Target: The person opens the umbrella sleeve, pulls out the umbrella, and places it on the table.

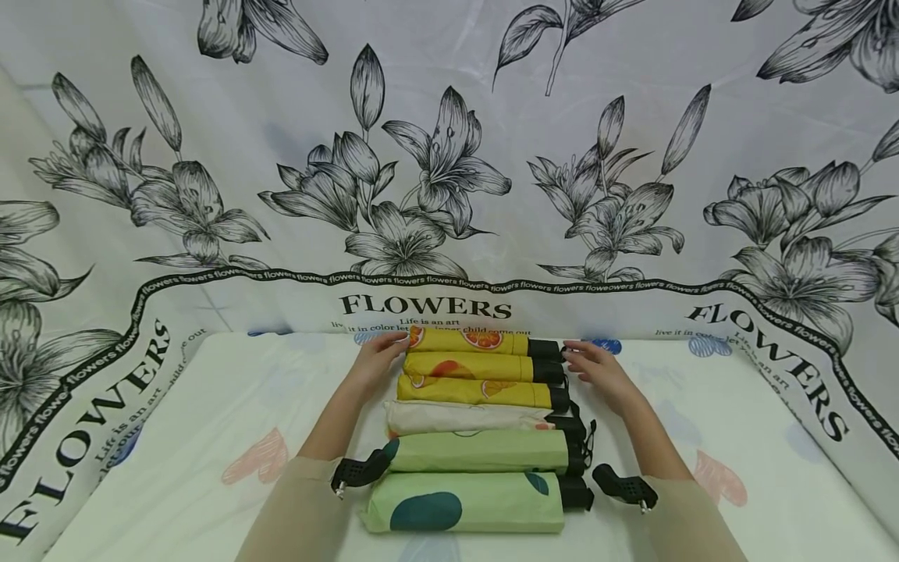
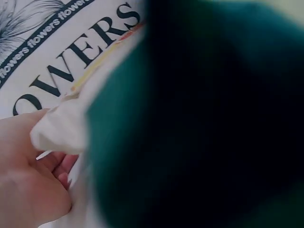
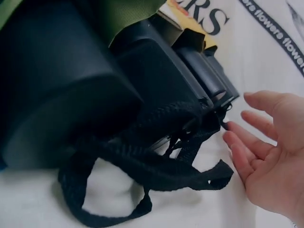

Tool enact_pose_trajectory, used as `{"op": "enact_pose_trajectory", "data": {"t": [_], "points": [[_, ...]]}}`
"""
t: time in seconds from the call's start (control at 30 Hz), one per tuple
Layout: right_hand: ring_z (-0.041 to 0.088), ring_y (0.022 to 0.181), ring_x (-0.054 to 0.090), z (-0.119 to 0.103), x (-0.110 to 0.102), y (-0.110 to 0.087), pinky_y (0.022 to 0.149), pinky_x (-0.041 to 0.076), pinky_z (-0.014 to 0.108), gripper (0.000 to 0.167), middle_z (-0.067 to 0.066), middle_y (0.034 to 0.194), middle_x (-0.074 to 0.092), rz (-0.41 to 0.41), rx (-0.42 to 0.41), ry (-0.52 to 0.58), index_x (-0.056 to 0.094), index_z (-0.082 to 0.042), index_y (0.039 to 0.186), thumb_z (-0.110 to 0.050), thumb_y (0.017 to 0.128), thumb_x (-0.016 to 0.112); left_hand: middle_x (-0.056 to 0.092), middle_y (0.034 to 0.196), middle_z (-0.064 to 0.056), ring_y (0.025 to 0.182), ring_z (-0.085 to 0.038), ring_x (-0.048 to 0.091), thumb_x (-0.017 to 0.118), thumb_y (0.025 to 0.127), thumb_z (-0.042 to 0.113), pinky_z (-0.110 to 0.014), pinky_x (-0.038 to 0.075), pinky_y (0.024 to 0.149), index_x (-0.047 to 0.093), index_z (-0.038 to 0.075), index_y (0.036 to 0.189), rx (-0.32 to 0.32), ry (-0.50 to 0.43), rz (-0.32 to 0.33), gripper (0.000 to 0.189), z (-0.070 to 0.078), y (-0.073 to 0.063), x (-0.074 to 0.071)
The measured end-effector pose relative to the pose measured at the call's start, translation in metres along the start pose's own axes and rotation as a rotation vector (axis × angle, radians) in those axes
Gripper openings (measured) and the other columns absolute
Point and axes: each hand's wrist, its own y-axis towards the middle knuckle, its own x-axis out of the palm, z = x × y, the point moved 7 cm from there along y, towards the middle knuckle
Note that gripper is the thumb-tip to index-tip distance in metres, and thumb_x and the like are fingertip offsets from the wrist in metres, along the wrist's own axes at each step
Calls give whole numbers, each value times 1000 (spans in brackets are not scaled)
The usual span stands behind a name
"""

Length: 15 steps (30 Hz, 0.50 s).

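Observation:
Folded umbrellas in fabric sleeves lie side by side in a column, black handles to the right. Farthest is a yellow umbrella with orange slices [image 1: 456, 339], then two more yellow umbrellas. A white umbrella [image 1: 456, 418] and two green umbrellas follow, the nearest green umbrella [image 1: 502, 503] bearing dark teal ovals. My left hand [image 1: 375, 365] touches the left end of the farthest yellow umbrella, fingers extended. My right hand [image 1: 602, 373] is beside that umbrella's black handle [image 1: 544, 350], fingers loosely bent. In the left wrist view, a blurred dark green shape hides much.
The umbrellas lie on a white cloth with a pink heart [image 1: 260, 457] printed on it. Behind rises a white curtain [image 1: 435, 304] with black flower drawings and lettering. Black wrist straps [image 3: 142, 171] trail from the handles.

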Motion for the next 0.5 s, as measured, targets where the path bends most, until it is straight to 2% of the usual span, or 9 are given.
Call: {"op": "enact_pose_trajectory", "data": {"t": [0.17, 0.3, 0.4, 0.5], "points": [[48, 133, 51, 2, 6, 7, 112, 44, 61, 59, 34, 155, 44, -26, 19, -42, 36, 5, 159, -29, 114, 50, 47, 157, -29, 150, -43, 40, 56, 110, 21, -53, 27, 128, 49, -7, 152, -14, -11, -45, 50, -1, 6, 4], [50, 139, 45, -1, 12, 12, 119, 36, 64, 60, 33, 156, 42, -50, 23, -61, 36, 2, 161, -30, 113, 52, 38, 163, -26, 149, -45, 37, 54, 111, 27, -56, 23, 129, 44, 2, 159, -59, -28, -92, 55, -2, 10, 4], [52, 141, 43, -4, 13, 15, 120, 35, 64, 59, 33, 154, 42, -63, 21, -82, 37, 1, 160, -29, 112, 54, 32, 166, -23, 146, -45, 36, 53, 112, 27, -58, 20, 129, 41, 7, 161, -71, -71, -111, 55, -1, 10, 3], [53, 141, 42, -6, 12, 17, 118, 36, 65, 59, 35, 154, 40, -80, 25, -98, 38, 1, 160, -27, 112, 55, 30, 168, -21, 146, -45, 34, 54, 111, 23, -58, 19, 129, 42, 6, 161, -73, -118, -112, 54, 1, 10, 3]]}}
